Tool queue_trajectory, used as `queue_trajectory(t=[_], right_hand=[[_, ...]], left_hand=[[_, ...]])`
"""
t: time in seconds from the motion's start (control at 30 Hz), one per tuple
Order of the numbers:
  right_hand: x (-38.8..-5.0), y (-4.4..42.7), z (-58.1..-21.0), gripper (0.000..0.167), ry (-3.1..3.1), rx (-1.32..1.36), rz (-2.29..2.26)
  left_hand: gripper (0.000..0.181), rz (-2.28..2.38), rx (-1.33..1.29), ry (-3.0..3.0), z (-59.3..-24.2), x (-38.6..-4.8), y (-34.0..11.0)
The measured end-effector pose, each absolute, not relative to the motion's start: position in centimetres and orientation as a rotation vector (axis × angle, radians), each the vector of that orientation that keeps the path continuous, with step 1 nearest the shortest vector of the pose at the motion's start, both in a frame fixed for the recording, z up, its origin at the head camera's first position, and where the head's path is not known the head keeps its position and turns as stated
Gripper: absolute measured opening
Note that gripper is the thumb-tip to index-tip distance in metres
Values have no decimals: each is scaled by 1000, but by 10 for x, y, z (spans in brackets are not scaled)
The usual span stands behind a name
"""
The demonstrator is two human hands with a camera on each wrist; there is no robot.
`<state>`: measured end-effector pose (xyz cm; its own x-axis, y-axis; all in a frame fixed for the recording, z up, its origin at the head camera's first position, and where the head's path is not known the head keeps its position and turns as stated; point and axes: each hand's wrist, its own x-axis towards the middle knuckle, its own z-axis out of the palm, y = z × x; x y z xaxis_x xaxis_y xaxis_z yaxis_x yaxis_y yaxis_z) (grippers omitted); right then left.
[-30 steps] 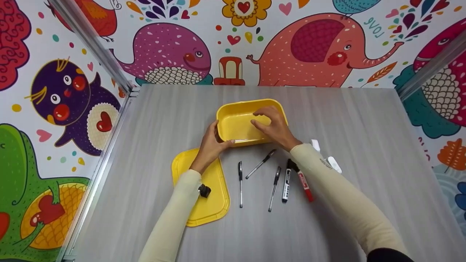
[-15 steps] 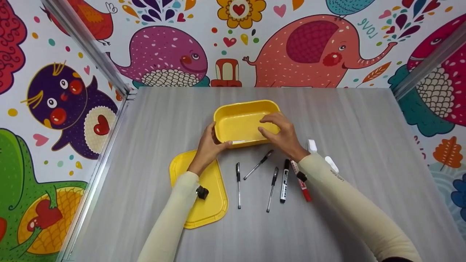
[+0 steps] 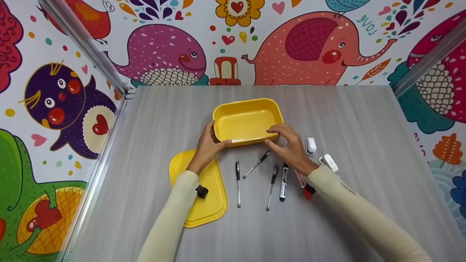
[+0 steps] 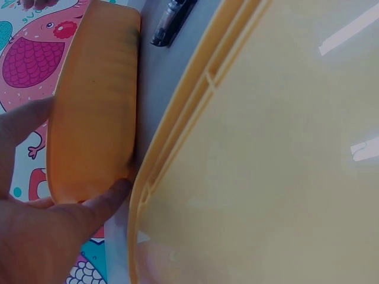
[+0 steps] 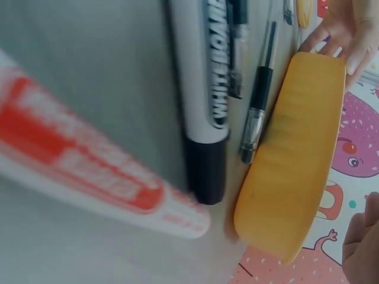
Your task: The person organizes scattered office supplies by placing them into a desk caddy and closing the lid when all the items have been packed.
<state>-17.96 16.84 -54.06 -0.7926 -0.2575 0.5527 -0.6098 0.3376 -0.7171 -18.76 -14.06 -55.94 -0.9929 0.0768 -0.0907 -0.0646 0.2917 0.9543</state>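
A yellow plastic box, lidless, stands on the table with nothing seen inside. My left hand holds its near left corner, thumb on the front wall and fingers at the left end; the left wrist view shows this hand around the box's end. At the near right corner, my right hand hovers with thumb and forefinger parted and nothing between them. In the right wrist view its fingers appear apart from the box. The yellow lid lies partly beneath my left forearm.
Several black-capped pens lie before the box. Beside them are a black-and-white whiteboard marker and a red-and-white marker, partly hidden by my right wrist. Two small white staplers or similar items lie farther right. A patterned wall backs the table.
My right hand has drawn back from over the box's inside toward its near right corner, moving right and nearer. My left hand keeps its hold. The white items are now uncovered.
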Motion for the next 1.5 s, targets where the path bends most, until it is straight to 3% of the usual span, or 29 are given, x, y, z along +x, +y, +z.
queue_trajectory(t=[0.73,1.5], right_hand=[[-133,201,-547,33,-2329,766,1366],[-111,220,-564,37,-2361,651,1395]], left_hand=[[104,1794,5,2441,-557,-187,-141],[104,1831,29,2428,-559,-188,-140]])
